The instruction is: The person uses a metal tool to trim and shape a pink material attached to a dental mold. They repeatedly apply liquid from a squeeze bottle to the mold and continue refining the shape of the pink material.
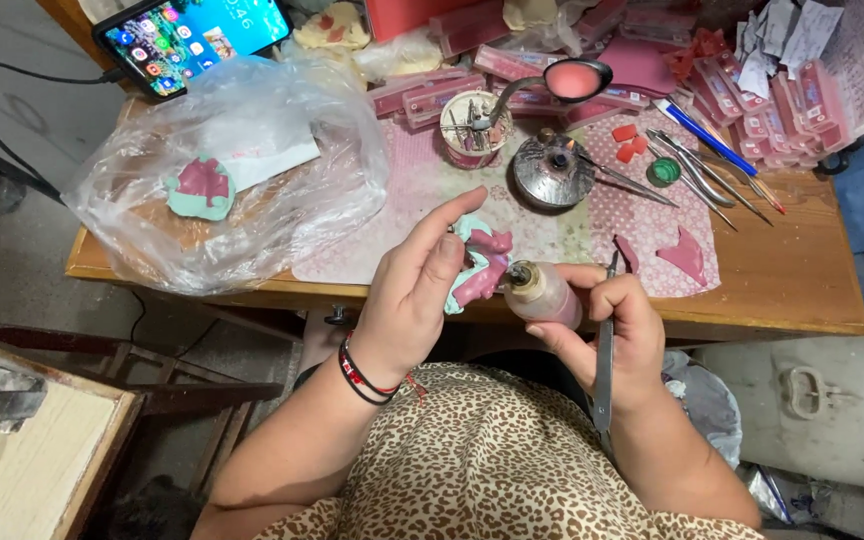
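Leopard-spotted cloth top (472,460) right at the bottom, closest of all. Just above it, two bare hands over the near edge of the wooden tabletop (782,280). Left hand (417,290) with a red and black string bracelet (362,378) on the wrist, fingers (447,262) wrapped tight around a pale green mould with pink wax gums (480,265). Mould up in the air, above the tabletop edge, between the two hands. Right hand (617,335) with fingers closed on a small see-through bottle of pink liquid (544,293), bottle tip almost touching the mould. Thin grey metal tool (605,355) tucked in that same right hand, pointing down toward the body.

Farther back on the tabletop, a pink dotted mat (422,190) with flat pink wax bits (687,255) on it. Round silver metal burner (552,172) near the middle. Small round cup full of metal tools (472,125) just beside it. Metal spoon holding pink wax (574,78) over the cup. Big clear crinkly plastic bag (232,170) on the left, with another green and pink mould (202,187) inside. Phone with a bright lit screen (197,35) at the far left corner.
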